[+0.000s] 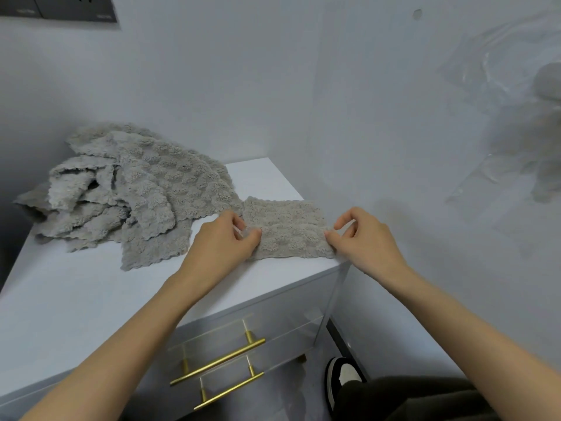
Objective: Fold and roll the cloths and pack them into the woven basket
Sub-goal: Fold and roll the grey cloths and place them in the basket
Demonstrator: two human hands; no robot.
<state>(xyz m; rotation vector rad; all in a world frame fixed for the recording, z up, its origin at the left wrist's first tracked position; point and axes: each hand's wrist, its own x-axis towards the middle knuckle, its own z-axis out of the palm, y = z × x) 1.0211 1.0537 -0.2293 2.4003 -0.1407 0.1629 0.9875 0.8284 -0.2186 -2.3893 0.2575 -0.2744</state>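
Observation:
A folded grey fluffy cloth [288,229] lies as a strip on the right corner of the white cabinet top [76,293]. My left hand [226,238] pinches its left edge with thumb and fingers. My right hand [361,235] pinches its right edge near the cabinet's corner. A heap of several loose grey cloths [130,192] sits at the back left of the top, touching the folded cloth's left end. No woven basket is in view.
The cabinet has two drawers with gold bar handles [217,363] facing me. A white wall stands close behind and to the right. A clear plastic bag [516,117] hangs at the far right. My shoe [341,378] is on the floor below.

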